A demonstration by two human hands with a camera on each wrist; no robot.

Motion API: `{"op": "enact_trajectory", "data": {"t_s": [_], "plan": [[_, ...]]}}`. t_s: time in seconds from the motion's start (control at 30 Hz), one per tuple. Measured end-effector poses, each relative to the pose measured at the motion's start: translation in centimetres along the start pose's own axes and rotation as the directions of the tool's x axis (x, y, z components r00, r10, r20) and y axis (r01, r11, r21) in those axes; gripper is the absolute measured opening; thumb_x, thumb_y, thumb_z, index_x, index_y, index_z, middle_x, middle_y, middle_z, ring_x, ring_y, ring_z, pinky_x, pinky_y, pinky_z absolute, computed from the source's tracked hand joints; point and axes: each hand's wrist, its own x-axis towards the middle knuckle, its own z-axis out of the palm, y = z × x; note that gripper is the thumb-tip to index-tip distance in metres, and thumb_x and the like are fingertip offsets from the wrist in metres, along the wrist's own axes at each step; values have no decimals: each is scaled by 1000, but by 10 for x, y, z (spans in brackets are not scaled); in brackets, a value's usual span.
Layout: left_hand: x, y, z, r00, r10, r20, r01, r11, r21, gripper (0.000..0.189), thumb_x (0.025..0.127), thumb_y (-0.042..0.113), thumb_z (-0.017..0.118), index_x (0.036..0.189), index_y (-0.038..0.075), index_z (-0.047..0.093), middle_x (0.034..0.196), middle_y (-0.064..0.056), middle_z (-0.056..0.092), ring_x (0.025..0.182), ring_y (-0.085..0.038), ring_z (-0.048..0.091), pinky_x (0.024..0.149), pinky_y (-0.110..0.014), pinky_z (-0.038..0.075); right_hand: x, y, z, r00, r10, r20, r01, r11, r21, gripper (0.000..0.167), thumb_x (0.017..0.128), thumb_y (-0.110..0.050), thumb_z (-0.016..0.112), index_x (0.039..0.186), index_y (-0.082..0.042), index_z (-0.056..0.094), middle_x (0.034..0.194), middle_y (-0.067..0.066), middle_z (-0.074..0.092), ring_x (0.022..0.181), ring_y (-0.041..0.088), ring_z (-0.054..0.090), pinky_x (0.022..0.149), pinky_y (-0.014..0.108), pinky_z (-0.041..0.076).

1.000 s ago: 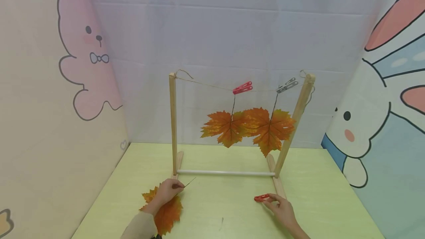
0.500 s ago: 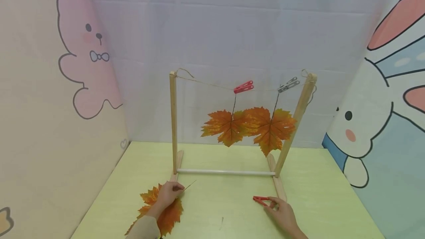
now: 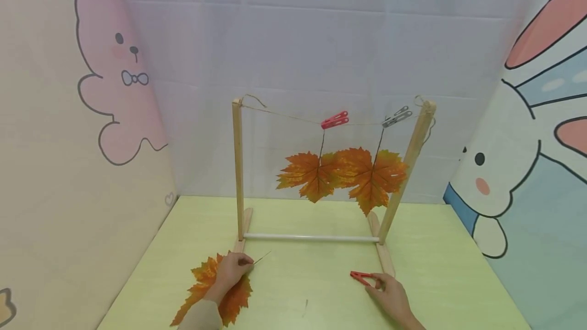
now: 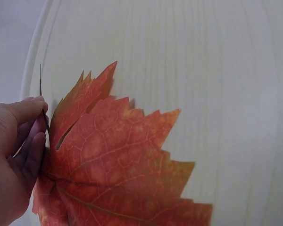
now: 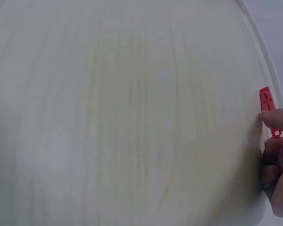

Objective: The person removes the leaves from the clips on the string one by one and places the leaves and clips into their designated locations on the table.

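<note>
My left hand (image 3: 232,272) pinches the thin dark stem (image 4: 41,87) of an orange-red artificial maple leaf (image 4: 118,160) between thumb and fingers. The leaf spreads beneath and beside that hand at the table's left front. In the right wrist view, a red clothespin (image 5: 267,99) is pinched by my right hand (image 3: 392,297), its tip pointing left in the head view. Two more maple leaves hang by their stems from a string, one under a pink-red clothespin (image 3: 335,120), the other under a grey clothespin (image 3: 397,117).
A wooden frame with a left post (image 3: 239,172), a right post (image 3: 408,172) and a white crossbar (image 3: 312,238) stands on the pale yellow-green table (image 3: 293,279). The string (image 3: 284,115) runs between the post tops. Cartoon-printed curtains surround the table.
My left hand has lowered slightly toward me, the leaf shifting with it. The clothespin in my right hand has turned a little, showing its two legs spread apart.
</note>
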Motion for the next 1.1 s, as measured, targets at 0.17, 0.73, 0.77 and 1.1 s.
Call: {"op": "enact_trajectory", "data": {"t_s": [0.17, 0.73, 0.77, 1.1], "plan": [[0, 0, 0, 1000, 15, -8, -15, 1000, 6, 4, 73, 5, 72, 77, 6, 71, 72, 1, 66, 64, -9, 57, 58, -24, 47, 1, 1, 0, 1000, -13, 10, 13, 1000, -13, 33, 70, -13, 75, 98, 2, 67, 67, -6, 49, 54, 3, 34, 50, 20, 29], [1, -2, -3, 1000, -8, 18, 8, 1000, -15, 7, 73, 4, 72, 80, 4, 70, 73, 0, 66, 64, -11, 58, 58, -23, 48, 0, 0, -1, 1000, 5, 14, -5, 999, -37, 36, 69, -15, 77, 99, 2, 66, 68, -5, 49, 53, 2, 30, 49, 21, 27], [1, -1, -4, 1000, -12, 15, 13, 1000, -13, 7, 73, 4, 72, 80, 4, 70, 73, -1, 66, 65, -11, 58, 59, -23, 48, 0, 0, -1, 1000, 8, 17, -7, 999, -35, 36, 69, -15, 77, 100, 2, 66, 69, -5, 49, 53, 3, 30, 49, 21, 27], [6, 7, -17, 999, -27, -45, 29, 999, 38, 9, 73, 5, 73, 82, 4, 71, 74, -1, 66, 65, -11, 57, 60, -26, 50, -1, -5, -7, 1000, 4, 22, -4, 1000, -4, 39, 71, -18, 76, 101, 4, 65, 69, -5, 51, 52, 3, 31, 49, 21, 29]]}}
